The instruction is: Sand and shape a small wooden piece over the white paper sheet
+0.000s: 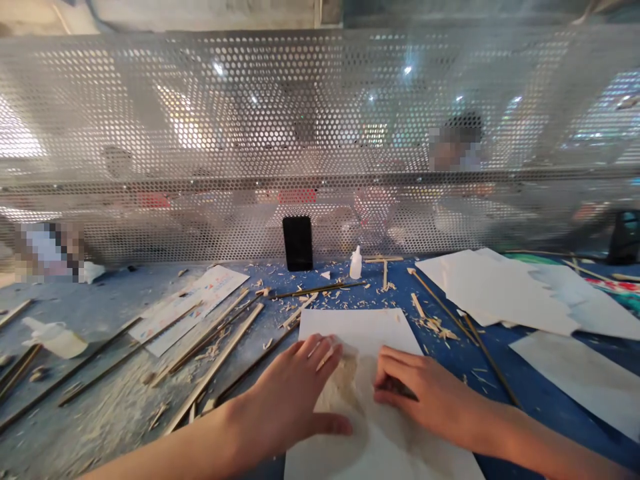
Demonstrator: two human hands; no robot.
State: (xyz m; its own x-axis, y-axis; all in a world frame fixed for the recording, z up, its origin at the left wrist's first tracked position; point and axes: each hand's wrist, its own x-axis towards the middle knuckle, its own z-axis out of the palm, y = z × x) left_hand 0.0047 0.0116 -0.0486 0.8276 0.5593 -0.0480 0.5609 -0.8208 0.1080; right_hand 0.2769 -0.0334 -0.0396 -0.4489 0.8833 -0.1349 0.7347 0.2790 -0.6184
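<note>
A white sheet of paper [360, 323] lies on the blue table in front of me, with a thin layer of tan powder [345, 383] near its middle. My left hand [295, 387] rests over the sheet's left side, palm down, thumb spread away from the fingers, holding nothing. At the right side of the powder is my right hand [420, 393], its fingers curled toward the thumb on the paper. Whatever its fingertips may pinch is too small or hidden to make out.
Bamboo strips [220, 367] and shavings litter the blue table [540, 420]. A glue bottle [355, 263] and a black phone [298, 244] stand by the perforated metal screen [240, 147]. Another bottle [60, 339] lies left; paper sheets [510, 287] lie right. People show behind the screen.
</note>
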